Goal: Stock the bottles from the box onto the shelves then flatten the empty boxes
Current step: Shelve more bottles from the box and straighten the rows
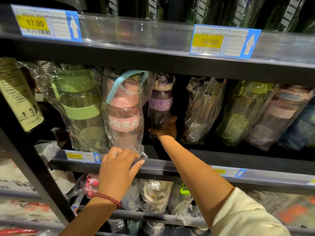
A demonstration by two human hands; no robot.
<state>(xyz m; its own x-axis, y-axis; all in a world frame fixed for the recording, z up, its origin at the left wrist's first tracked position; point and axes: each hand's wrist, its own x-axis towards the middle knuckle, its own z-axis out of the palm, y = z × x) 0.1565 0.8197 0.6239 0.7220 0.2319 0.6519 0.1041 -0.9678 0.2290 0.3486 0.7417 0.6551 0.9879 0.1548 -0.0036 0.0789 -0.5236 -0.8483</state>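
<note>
A pink bottle (125, 114) in a clear plastic bag, with a blue handle and a band of white letters, stands at the front of the middle shelf (187, 165). My left hand (117, 169) holds its bottom, fingers curled over the shelf lip. Deeper in, a purple bottle (161, 103) in plastic stands upright, and my right hand (166, 127) grips its lower part. A green bottle (80, 106) leans to the left of the pink one.
More bagged bottles, clear (201, 109), green (242, 113) and pink-banded (279, 116), lean to the right. The upper shelf edge (153, 53) with price tags hangs close above. A lower shelf (156, 196) holds further wrapped bottles. A cardboard box (18, 94) sits at far left.
</note>
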